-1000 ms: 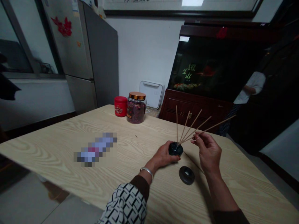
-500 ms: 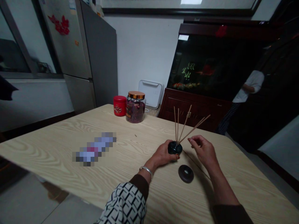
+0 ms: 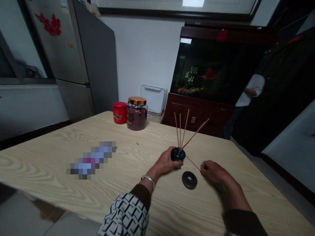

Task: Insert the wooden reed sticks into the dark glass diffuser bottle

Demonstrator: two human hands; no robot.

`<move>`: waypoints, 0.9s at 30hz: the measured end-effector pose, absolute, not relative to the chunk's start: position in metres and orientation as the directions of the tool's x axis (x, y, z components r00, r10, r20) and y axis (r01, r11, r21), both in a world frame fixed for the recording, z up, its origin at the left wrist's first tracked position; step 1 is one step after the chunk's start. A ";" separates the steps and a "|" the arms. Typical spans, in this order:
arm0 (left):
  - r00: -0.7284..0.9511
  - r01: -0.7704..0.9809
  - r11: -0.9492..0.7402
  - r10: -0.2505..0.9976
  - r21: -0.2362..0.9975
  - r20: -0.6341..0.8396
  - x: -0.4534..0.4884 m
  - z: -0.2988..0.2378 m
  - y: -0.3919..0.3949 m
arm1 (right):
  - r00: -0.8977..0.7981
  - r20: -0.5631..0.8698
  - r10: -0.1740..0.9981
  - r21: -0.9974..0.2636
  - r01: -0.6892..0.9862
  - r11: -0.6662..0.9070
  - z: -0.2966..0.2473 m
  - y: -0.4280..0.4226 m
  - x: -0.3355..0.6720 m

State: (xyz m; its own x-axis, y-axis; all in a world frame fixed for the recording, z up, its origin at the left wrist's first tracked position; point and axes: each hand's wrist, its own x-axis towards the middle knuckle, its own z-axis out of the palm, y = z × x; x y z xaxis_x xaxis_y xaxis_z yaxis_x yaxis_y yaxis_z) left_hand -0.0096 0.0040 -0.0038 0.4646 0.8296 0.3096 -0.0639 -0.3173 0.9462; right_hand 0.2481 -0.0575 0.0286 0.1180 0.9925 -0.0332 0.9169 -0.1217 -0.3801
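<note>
My left hand [image 3: 166,160] is wrapped round a small dark glossy round pot [image 3: 178,154] on the wooden table. Several thin brown sticks [image 3: 184,131] stand in the pot's opening, fanned out at different angles. One more thin stick [image 3: 192,162] lies low beside the pot, slanting down to the right. At that stick's near end is my right hand [image 3: 213,172], its fingers pinched together on it. Between the hands, closer to me, a dark round disc with a pale centre [image 3: 189,180] rests flat.
A red canister [image 3: 119,113] and a glass jar with a copper-coloured lid [image 3: 136,114] stand at the table's back edge. To the left lies a pixelated long item [image 3: 92,160]. Behind are a fridge [image 3: 100,62] and a fish tank [image 3: 221,68]; a person [image 3: 252,90] appears at the right.
My right hand has dropped from beside the upright sticks to the table and now pinches the low stick's end. My left hand keeps its hold on the pot. The whole view has shifted slightly.
</note>
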 end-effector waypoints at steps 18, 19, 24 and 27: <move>0.457 -0.025 -0.333 0.835 0.943 0.307 -0.011 -0.002 0.004 | 0.529 0.188 0.828 -0.904 -0.236 0.356 0.076 -0.059 0.216; 0.452 -0.025 -0.335 0.836 0.942 0.309 -0.011 -0.002 0.004 | 0.525 0.217 0.823 -0.893 -0.233 0.384 0.079 -0.059 0.207; 0.441 -0.024 -0.336 0.841 0.941 0.312 -0.010 -0.001 0.003 | 0.476 0.417 0.774 -0.871 -0.035 0.491 0.085 -0.056 0.171; 0.448 -0.011 -0.338 0.840 0.941 0.307 -0.010 -0.001 0.003 | 0.437 0.488 0.756 -0.860 0.093 0.501 0.085 -0.052 0.161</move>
State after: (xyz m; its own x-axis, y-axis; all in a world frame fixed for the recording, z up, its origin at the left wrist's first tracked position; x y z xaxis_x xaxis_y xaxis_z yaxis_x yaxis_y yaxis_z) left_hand -0.0104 0.0032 -0.0008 0.4482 0.8396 0.3071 -0.0112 -0.3382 0.9410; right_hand 0.1609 -0.0518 0.0853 0.4375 0.7555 0.4877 0.0933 0.5013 -0.8603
